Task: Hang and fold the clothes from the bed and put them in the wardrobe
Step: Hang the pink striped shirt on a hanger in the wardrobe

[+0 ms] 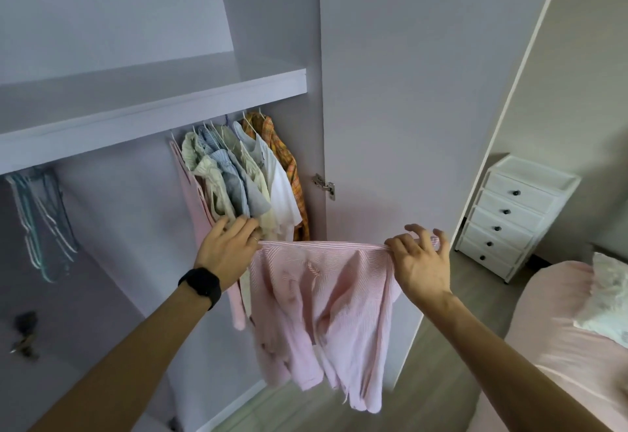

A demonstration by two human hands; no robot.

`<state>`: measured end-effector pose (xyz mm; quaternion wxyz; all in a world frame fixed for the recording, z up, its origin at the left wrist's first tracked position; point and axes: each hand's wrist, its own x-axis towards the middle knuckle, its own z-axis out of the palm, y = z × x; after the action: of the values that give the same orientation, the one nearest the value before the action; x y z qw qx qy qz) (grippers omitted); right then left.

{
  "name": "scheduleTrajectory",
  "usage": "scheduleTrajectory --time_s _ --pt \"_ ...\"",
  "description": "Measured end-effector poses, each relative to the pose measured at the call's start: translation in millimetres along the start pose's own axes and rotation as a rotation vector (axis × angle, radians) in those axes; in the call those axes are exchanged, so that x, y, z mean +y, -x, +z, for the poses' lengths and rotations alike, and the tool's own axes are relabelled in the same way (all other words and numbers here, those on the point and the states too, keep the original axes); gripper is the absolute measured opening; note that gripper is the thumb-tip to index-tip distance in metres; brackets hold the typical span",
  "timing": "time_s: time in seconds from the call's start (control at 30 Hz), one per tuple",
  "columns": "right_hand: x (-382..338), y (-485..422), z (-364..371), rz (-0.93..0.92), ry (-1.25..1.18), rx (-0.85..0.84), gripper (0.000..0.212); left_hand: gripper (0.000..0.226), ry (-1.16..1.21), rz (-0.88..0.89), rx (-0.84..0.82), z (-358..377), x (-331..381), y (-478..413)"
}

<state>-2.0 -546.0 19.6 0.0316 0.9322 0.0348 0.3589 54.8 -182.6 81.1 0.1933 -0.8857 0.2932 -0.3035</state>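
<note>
A pink shirt (323, 295) with thin stripes hangs in the air in front of the open wardrobe (390, 91), below the right end of its shelf (153, 105). Two hands hold it up by its top edge. The left hand (226, 249) has the left end, but its grip is hidden under the hand. It wears a black watch (201, 287) and a ring (255, 238). The right hand (419, 263) pinches the right end with curled fingers (399, 243).

Clothes (238, 173) hang in a row under the shelf. A white T-shirt (280, 190) there has a small print, too small to read. Bare hangers (40, 214) hang at the left. A bed (560, 346) with a pink sheet and white drawers (509, 220) are at the right.
</note>
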Motion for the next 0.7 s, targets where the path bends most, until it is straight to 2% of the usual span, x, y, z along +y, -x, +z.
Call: scheduleTrajectory --time_s 0.13,0.27,0.33,0.43,0.53,0.6,0.63,0.7 --pt "-5.2 -8.6 2.2 -0.005 -0.026 0.024 0.026 0.011 -0.009 -0.075 -0.068 0.2 -0.3 7.0" --pt "-8.4 -16.2 5.2 -0.020 -0.066 -0.135 0.032 0.015 0.104 -0.200 -0.179 5.2 0.9 17.8" --pt "-10.6 -17.7 9.7 -0.003 -0.101 -0.174 0.031 0.015 0.143 -0.194 -0.237 9.5 4.4 24.4" --pt "-14.3 -27.2 14.2 0.049 -0.129 -0.166 0.025 0.037 0.182 -0.206 -0.416 15.0 2.6 28.1" --pt "-19.3 -35.1 21.8 0.093 -0.159 -0.232 0.017 0.057 0.162 -0.214 -0.549 15.5 -7.8 37.7" --pt "-23.0 -38.2 28.5 0.117 -0.213 -0.276 0.019 0.071 0.226 -0.298 -0.517 16.7 -17.4 45.4" --pt "-25.8 -42.2 31.2 0.121 -0.231 -0.303 0.020 0.072 0.265 -0.326 -0.447 14.6 -22.5 48.3" --pt "-27.7 -51.5 33.2 0.157 -0.274 -0.343 0.022 0.066 0.256 -0.272 -0.288 11.0 -31.5 50.6"
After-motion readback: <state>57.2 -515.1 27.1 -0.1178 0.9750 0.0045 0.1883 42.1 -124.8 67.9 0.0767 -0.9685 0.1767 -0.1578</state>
